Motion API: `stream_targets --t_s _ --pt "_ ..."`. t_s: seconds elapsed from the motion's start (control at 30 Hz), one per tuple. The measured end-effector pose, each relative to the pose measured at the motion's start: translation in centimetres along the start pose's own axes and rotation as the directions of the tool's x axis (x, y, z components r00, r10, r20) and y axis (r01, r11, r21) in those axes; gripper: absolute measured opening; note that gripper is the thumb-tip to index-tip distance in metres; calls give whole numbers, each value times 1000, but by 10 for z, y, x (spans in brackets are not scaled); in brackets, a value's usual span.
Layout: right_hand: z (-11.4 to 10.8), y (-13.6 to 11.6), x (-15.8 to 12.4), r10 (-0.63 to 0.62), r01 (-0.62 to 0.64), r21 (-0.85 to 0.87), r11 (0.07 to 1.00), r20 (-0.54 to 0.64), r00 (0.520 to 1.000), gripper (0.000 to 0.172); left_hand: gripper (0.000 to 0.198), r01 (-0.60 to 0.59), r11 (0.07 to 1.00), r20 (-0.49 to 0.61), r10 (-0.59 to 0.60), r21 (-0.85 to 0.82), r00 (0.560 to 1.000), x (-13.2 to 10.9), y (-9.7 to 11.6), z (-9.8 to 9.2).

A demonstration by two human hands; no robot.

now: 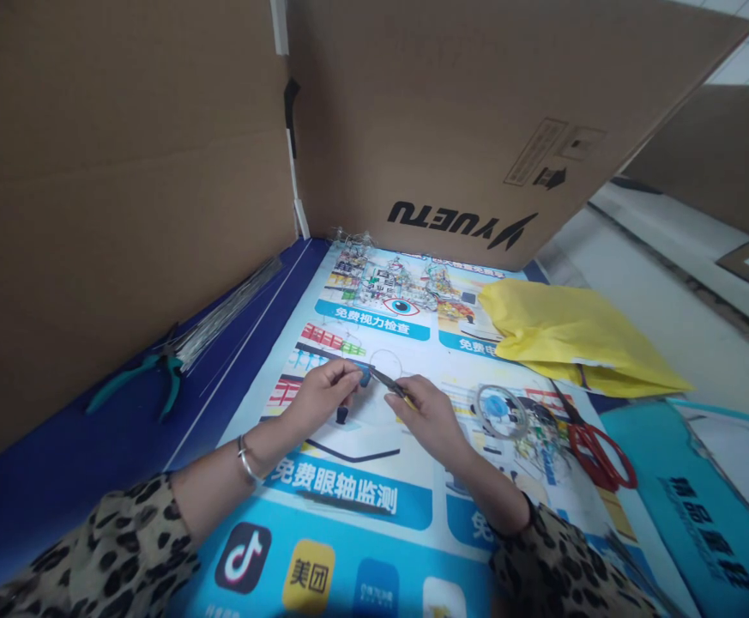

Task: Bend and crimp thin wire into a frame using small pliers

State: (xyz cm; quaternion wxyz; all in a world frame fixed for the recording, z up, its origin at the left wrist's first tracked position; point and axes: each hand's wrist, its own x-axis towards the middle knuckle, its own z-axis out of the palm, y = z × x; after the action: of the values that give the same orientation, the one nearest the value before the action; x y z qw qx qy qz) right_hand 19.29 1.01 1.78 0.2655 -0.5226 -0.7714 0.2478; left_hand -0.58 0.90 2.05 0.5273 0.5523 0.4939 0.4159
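Observation:
My left hand [329, 390] is closed, thumb and fingertips pinched at a small dark blue piece [365, 374] whose kind I cannot make out. My right hand [431, 416] grips a slim pointed tool [388, 381] with dark jaws and a yellowish part near the fingers; whether it is tweezers or small pliers is unclear. Its tip meets the blue piece at my left fingertips. A thin wire loop [387, 352] shows just beyond the tip. Both hands are over a printed poster sheet [374, 438].
Cardboard walls [477, 112] stand behind and left. Teal-handled cutters [172, 386] and a bundle of straight wires [226, 318] lie left. To the right are a wire coil [501, 410], red-handled scissors [602, 455], a yellow bag [573, 330] and a teal packet [683, 498]. Tangled wire pieces [438, 279] lie at the back.

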Motion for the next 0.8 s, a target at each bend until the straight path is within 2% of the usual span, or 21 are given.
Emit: stream_targets --t_s 0.17,0.43,0.63,0.8 --pt "2 -2 1 -3 5 -60 998 33 999 19 23 -21 999 27 20 35 999 1 -6 0" --pt "4 1 1 -11 12 -36 999 25 1000 15 24 -14 998 135 23 -67 991 0 -6 -2" --pt "7 2 0 -33 32 -35 999 -16 999 15 32 100 989 247 -70 -109 966 -1 0 -2" --pt "9 4 -2 -96 91 -83 992 -54 994 16 34 158 969 322 -91 -189 942 -2 3 -3"
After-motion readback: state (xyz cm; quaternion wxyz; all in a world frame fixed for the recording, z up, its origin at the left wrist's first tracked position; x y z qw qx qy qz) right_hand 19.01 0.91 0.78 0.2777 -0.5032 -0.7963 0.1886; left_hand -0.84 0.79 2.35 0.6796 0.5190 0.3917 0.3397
